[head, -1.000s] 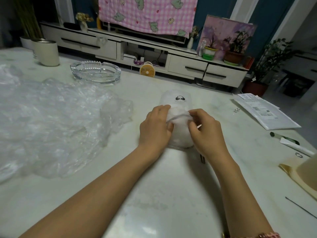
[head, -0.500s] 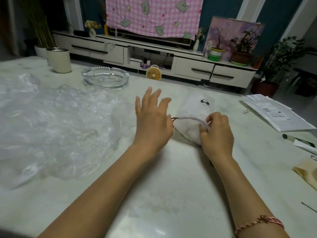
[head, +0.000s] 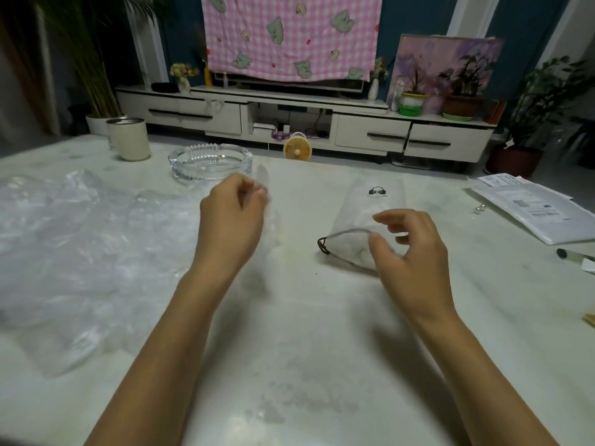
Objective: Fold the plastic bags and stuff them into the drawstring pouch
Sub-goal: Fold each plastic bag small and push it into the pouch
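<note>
The pouch (head: pixel 370 217) lies flat on the desk (head: pixel 306 365) with its mouth turned toward the person, so it is easy to fill. Something white already sits inside. Its cord (head: pixel 321 245) is slack, which leaves the mouth wide. The right hand (head: pixel 412 252) hovers at the mouth, fingers (head: pixel 389 216) loosely curled and apart, gripping nothing that I can see, probably ready to hold it open. The left hand (head: pixel 230 226) is at the edge of the bags (head: pixel 80 239), fingers curled and seemingly pinching a clear corner, I think to draw the next one. An ashtray (head: pixel 209 160) stands behind.
</note>
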The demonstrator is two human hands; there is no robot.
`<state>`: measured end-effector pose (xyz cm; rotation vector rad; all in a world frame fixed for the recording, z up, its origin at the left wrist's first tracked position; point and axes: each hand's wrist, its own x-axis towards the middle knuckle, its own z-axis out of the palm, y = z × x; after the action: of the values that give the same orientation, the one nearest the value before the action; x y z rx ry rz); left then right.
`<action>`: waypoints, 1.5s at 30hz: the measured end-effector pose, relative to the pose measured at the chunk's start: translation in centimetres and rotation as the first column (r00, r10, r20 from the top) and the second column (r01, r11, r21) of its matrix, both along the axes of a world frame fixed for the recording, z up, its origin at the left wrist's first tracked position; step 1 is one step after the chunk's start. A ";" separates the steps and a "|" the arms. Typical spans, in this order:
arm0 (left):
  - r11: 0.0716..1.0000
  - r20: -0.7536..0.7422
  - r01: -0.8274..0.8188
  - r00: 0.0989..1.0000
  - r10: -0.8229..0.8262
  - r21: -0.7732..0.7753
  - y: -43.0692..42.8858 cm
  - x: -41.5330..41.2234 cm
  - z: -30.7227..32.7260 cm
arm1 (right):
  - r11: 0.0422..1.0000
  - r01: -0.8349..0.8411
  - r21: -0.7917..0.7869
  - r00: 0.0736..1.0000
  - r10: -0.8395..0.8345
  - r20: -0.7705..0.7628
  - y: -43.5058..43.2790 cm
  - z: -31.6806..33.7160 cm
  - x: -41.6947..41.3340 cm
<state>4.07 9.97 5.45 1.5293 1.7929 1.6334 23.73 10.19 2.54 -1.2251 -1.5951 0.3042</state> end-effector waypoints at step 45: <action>0.805 -0.668 0.169 0.476 -0.572 -0.569 -10.7 5.8 -7.4 | 0.884 -0.006 -0.468 0.661 0.355 0.661 -11.2 -3.7 2.5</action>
<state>9.84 -0.77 -1.99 2.4295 1.7550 0.1780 26.22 -1.02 -1.17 -1.6528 -2.4737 0.3229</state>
